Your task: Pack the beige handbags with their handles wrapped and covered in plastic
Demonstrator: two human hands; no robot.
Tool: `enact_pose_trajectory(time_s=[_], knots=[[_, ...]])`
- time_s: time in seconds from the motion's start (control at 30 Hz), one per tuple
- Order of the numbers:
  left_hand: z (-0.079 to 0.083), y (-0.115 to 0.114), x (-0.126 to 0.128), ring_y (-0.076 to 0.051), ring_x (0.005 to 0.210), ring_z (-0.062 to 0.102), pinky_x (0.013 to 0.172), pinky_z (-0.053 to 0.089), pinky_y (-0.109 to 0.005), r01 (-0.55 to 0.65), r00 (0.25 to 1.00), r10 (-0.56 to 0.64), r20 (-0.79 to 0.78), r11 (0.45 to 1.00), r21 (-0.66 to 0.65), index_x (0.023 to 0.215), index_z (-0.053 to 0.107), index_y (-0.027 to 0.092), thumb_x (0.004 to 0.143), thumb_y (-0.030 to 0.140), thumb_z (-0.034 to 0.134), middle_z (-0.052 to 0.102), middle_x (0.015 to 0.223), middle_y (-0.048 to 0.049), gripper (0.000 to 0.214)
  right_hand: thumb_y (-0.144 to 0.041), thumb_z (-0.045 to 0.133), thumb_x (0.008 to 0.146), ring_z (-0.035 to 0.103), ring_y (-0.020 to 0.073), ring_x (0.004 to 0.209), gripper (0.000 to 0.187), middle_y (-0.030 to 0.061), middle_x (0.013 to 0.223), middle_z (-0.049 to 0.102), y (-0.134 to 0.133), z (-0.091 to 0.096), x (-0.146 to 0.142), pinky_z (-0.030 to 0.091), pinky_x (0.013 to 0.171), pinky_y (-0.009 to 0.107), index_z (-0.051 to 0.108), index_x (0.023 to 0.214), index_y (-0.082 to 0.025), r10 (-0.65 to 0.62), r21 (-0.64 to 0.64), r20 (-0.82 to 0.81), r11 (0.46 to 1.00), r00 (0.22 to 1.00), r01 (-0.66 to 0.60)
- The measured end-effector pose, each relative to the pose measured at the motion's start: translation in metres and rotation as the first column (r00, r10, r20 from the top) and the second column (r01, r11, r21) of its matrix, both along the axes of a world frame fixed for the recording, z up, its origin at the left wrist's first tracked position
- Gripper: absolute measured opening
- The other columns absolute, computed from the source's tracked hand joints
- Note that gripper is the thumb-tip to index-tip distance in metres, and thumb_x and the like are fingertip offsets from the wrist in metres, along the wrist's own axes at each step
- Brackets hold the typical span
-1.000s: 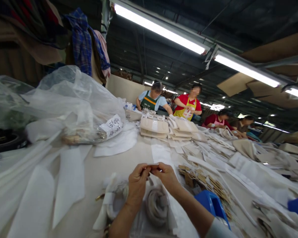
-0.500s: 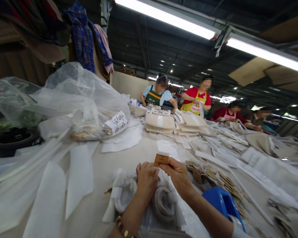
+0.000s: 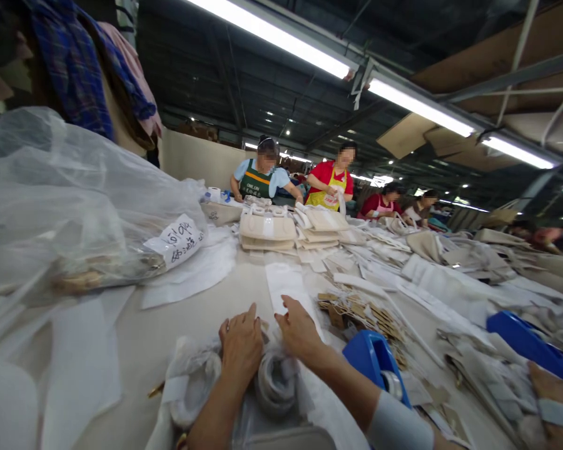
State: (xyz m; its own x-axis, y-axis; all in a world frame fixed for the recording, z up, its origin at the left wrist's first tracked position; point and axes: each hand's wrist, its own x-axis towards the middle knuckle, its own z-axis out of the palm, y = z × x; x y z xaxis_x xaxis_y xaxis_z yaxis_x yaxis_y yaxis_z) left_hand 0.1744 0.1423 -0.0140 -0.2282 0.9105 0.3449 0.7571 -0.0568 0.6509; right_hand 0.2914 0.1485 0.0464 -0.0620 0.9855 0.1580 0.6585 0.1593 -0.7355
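In front of me lies a pale bag with two coiled handles wrapped in clear film and white padding, the left coil [image 3: 194,390] and the right coil [image 3: 276,384]. My left hand [image 3: 241,344] rests over the top between the coils, its fingers partly stretched and apart. Beside it is my right hand [image 3: 300,331], thumb and fingers apart, with nothing visible in it. A small tan edge shows between the hands, too little to name. To the right lies a heap of brown card tags [image 3: 366,309] with strings, near a blue tape dispenser [image 3: 368,353].
A large clear plastic sack [image 3: 89,194] with a handwritten label stands at left. Stacked beige bag parts [image 3: 267,231] lie ahead, with co-workers behind them. White strips and loose parts cover the right side. Another blue dispenser [image 3: 528,337] and someone's forearm [image 3: 558,400] are at lower right.
The brown tag that my hands held up is no longer clearly visible. My right hand has opened, and both hands have moved slightly apart. The view has turned to the right.
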Motion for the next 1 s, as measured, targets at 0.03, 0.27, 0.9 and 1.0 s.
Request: enact_pose_trajectory(time_s=[0.03,0.27,0.9,1.0], knots=[[0.000,0.001,-0.001,-0.029,0.103,0.056,0.100,0.026,-0.051,-0.006,0.999,0.005,0.031,1.000,0.006,0.117,0.056,0.005,0.086,0.016,0.034,0.065,0.103,-0.0181,0.039,-0.008,0.056,0.075,0.057,0.0228,0.100,0.028,0.0094,0.106,0.064,-0.022,0.003,0.001,0.042,0.093,0.041,0.062,0.100,-0.018,0.066,0.049,0.049,0.996,0.997,-0.069],[0.004,0.001,-0.008,-0.028,0.107,0.054,0.101,0.033,-0.046,-0.021,0.957,0.001,0.289,0.998,0.066,0.112,0.059,0.009,0.084,0.029,0.042,0.065,0.105,-0.0159,0.038,-0.030,0.048,0.087,0.058,0.0204,0.099,0.026,0.0043,0.103,0.069,-0.152,-0.048,0.025,0.045,0.092,0.031,0.061,0.107,-0.017,0.160,0.594,0.678,0.456,0.718,-0.663],[0.009,-0.177,-0.046,-0.029,0.131,0.035,0.108,0.025,-0.053,0.382,0.779,-0.384,-0.495,0.918,-0.110,0.131,0.046,0.019,0.089,0.034,0.046,0.043,0.139,-0.0112,0.044,-0.029,0.049,0.088,0.030,0.0287,0.134,0.050,0.0166,0.141,0.041,-0.184,-0.085,0.029,0.029,0.108,0.052,0.042,0.134,-0.011,0.386,0.382,0.614,0.618,0.688,-0.687],[-0.015,-0.184,-0.047,-0.028,0.129,0.038,0.105,0.031,-0.050,0.293,0.578,-0.240,-0.780,0.953,-0.077,0.136,0.039,0.020,0.092,0.037,0.042,0.042,0.140,-0.0101,0.047,-0.024,0.049,0.086,0.040,0.0294,0.128,0.042,0.0171,0.132,0.051,-0.186,-0.078,0.032,0.035,0.105,0.053,0.051,0.125,-0.009,0.427,0.419,0.543,0.608,0.723,-0.674]])
